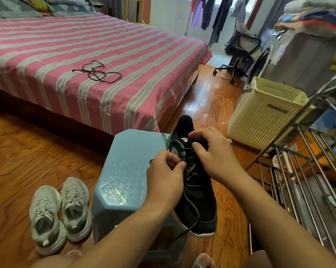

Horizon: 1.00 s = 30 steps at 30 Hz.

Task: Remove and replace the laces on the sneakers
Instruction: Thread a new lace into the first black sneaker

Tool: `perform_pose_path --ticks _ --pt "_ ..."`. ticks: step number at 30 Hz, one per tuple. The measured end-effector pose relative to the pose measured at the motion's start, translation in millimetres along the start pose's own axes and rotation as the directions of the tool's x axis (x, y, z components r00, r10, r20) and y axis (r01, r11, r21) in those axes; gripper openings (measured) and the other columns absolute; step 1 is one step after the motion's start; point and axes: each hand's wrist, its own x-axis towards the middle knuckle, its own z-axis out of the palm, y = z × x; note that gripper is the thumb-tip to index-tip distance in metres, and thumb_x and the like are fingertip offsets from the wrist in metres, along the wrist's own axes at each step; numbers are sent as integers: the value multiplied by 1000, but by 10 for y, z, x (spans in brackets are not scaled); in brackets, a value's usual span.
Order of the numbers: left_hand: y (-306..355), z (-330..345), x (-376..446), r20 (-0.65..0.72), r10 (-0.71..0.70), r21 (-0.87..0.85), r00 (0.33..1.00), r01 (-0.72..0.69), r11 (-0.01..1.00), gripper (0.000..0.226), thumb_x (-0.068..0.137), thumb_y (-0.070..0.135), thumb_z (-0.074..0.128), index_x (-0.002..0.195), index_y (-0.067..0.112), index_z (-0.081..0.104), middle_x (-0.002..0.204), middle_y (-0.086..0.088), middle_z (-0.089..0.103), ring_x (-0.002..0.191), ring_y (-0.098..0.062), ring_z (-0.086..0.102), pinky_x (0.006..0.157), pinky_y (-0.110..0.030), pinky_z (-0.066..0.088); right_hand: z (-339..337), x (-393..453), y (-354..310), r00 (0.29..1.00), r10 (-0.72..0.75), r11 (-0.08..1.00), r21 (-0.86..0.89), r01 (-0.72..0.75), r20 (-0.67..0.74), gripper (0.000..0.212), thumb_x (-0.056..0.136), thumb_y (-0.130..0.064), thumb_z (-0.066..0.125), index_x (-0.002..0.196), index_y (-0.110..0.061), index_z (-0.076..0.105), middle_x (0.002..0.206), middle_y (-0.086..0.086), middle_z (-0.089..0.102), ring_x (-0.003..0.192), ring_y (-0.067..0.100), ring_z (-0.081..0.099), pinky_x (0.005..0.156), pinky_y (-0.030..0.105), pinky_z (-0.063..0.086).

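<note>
Both hands pinch the lace (190, 172): left hand (166, 178), right hand (214, 153). Black sneaker (197, 200) lies at the stool's (124, 171) right edge, toe toward the person, lengthwise.

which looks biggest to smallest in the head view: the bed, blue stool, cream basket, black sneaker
1. bed
2. blue stool and cream basket: look alike, and the stool is nearer, so unranked
3. black sneaker, partly hidden by both hands

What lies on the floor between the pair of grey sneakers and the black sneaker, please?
In the head view, the blue plastic stool stands between the grey sneakers and the black sneaker, which rests on its right edge.
</note>
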Motion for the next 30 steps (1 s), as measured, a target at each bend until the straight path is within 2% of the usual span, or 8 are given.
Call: perform_pose_path --ticks 3,7,12,17,21,23,27,30 --pt "5 3 29 -9 -9 -9 1000 9 1000 14 90 19 76 84 21 64 79 3 68 78 -15 66 80 -44 58 9 5 -13 1000 0 1000 29 0 4 22 93 -12 64 111 -23 69 105 -14 57 109 12 55 100 36 47" --pt "9 7 35 -5 -2 -17 1000 2 1000 14 90 19 76 85 22 63 80 3 68 79 -15 66 79 -42 58 30 7 0 1000 11 998 62 -12 10 23 93 -12 64 112 -24 69 107 -11 59 110 14 56 100 41 48" --pt "15 20 123 -20 -6 -47 1000 5 999 13 91 19 75 86 20 63 83 1 67 81 -17 66 80 -43 58 37 -7 -1 1000 15 998 55 -16 18 23 94 -13 63 112 -25 69 108 -11 58 111 14 55 101 41 48" --pt "39 50 115 -27 90 10 996 -89 996 15 96 21 70 88 25 58 85 8 65 79 -7 64 67 -19 51 50 -25 19 1000 -3 999 39 2 20 23 93 -14 63 111 -26 70 107 -9 56 110 13 53 100 40 47" --pt "8 84 131 -49 240 157 970 -230 961 14 97 23 67 90 25 56 86 9 63 82 -9 62 72 -32 55 42 -48 28 999 -20 999 35 19 26 24 93 -14 63 111 -29 68 107 -11 54 111 12 51 99 37 47" --pt "-7 83 154 -69 274 197 959 -256 946 12 98 23 67 93 23 56 87 8 62 83 -10 61 73 -33 55 31 -71 43 999 -45 998 34 44 28 24 92 -12 65 108 -31 68 106 -12 53 109 11 51 97 35 47" --pt "-13 31 194 -48 220 156 974 -210 965 4 98 21 68 101 23 66 94 8 68 88 -7 64 76 -20 54 11 -65 53 993 -115 992 -41 116 31 27 90 -12 68 110 -30 72 105 -13 52 109 12 50 97 30 43" --pt "-43 -12 261 -9 219 118 976 -217 969 10 96 14 68 96 24 71 91 9 71 87 -5 66 78 -17 52 -9 -16 41 992 -102 993 -60 106 69 29 89 -12 70 113 -29 68 108 -12 55 111 11 51 98 34 46"
